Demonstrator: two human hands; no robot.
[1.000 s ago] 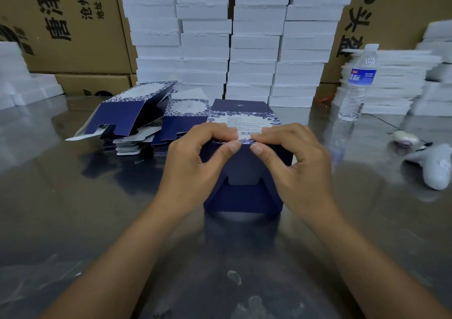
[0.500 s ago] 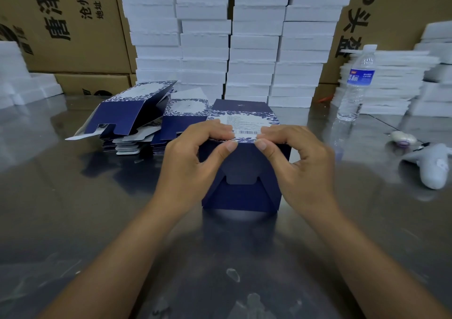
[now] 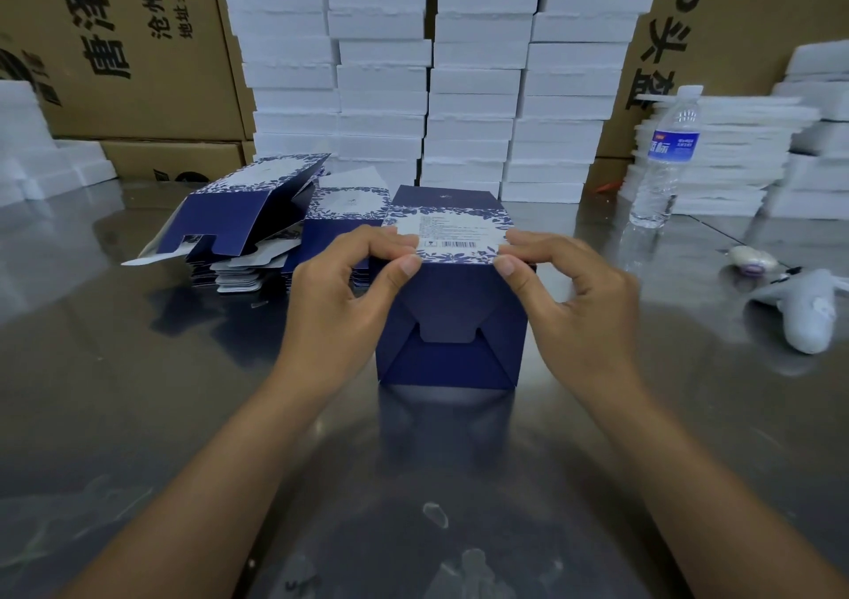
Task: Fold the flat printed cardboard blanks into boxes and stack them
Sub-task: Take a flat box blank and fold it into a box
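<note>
Thumbs have spread outward to the top corners of the box (image 3: 450, 322), left hand (image 3: 340, 309) and right hand (image 3: 583, 313) each pinching it on the table (image 3: 138, 391); its near end looks locked shut, while flat blanks (image 3: 248, 272) behind await folding.

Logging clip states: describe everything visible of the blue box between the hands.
The box is dark blue printed cardboard; its top panel is white with small text, a barcode and a leaf border. The near face shows flaps locked by a notched tab. It rests on the shiny table; the left hand and right hand pinch its upper near corners.
</note>
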